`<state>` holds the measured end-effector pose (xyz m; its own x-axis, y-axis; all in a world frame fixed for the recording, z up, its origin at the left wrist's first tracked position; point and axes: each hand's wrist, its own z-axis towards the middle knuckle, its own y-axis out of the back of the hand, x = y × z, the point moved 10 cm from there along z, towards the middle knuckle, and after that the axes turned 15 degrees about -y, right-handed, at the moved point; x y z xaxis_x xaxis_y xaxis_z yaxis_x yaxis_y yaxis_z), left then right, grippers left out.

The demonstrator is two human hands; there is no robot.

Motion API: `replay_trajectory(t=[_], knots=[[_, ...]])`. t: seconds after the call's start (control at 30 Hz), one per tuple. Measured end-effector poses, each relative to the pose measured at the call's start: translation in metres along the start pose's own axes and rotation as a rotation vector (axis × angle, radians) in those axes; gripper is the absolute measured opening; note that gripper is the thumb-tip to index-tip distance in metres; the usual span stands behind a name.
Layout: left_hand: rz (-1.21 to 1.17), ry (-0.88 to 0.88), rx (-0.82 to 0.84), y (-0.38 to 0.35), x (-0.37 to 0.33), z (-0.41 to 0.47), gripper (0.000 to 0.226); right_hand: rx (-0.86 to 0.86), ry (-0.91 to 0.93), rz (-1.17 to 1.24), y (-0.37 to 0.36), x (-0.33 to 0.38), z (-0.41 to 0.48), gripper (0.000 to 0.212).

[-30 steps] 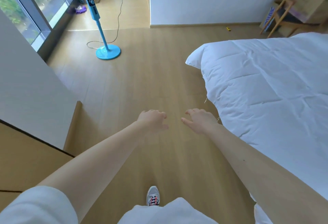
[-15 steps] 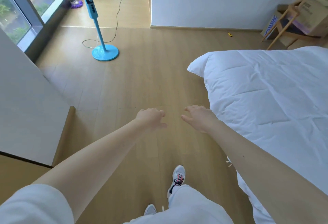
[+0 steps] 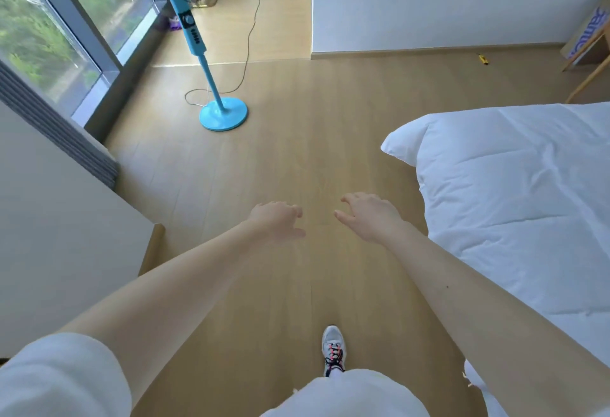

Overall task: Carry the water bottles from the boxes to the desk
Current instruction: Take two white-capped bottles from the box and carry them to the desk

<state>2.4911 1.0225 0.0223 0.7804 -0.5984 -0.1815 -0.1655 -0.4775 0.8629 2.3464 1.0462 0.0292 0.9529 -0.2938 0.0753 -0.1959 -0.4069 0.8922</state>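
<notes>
A shoe (image 3: 334,349) is seen on the floor (image 3: 297,152) at the near edge, and above the floor both arms are stretched forward, the left hand (image 3: 275,220) and right hand (image 3: 369,217) held side by side with a gap between, fingers loosely curled, nothing gripped in either. The bed (image 3: 511,202) is found just right of the right hand, and a blue fan (image 3: 223,114) is stood farther off to the left near the window. At the floor's far right edge, by the wall, a box (image 3: 591,33) with blue lettering is partly shown; whether bottles are inside cannot be told.
</notes>
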Motion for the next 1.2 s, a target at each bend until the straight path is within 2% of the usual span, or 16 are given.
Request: replay_trajectory(t=[0.3, 0.47, 0.73, 1.0, 1.2], knots=[[0.035, -0.034, 0.067, 0.034, -0.004, 0.094, 0.054, 0.051, -0.027, 0.058, 0.024, -0.03, 0.09, 0.055], [0.022, -0.053, 0.042, 0.06, 0.016, 0.129, 0.054, 0.064, -0.061, 0.055, 0.04, -0.029, 0.134, 0.054], [0.009, -0.117, -0.003, 0.11, 0.087, 0.198, 0.053, 0.061, -0.115, 0.01, 0.079, 0.001, 0.212, 0.053], [-0.028, -0.095, -0.056, 0.181, 0.199, 0.253, 0.052, 0.028, -0.141, -0.035, 0.153, 0.066, 0.299, 0.052], [-0.019, -0.139, -0.047, 0.205, 0.229, 0.292, 0.052, 0.038, -0.173, -0.008, 0.167, 0.094, 0.345, 0.052]])
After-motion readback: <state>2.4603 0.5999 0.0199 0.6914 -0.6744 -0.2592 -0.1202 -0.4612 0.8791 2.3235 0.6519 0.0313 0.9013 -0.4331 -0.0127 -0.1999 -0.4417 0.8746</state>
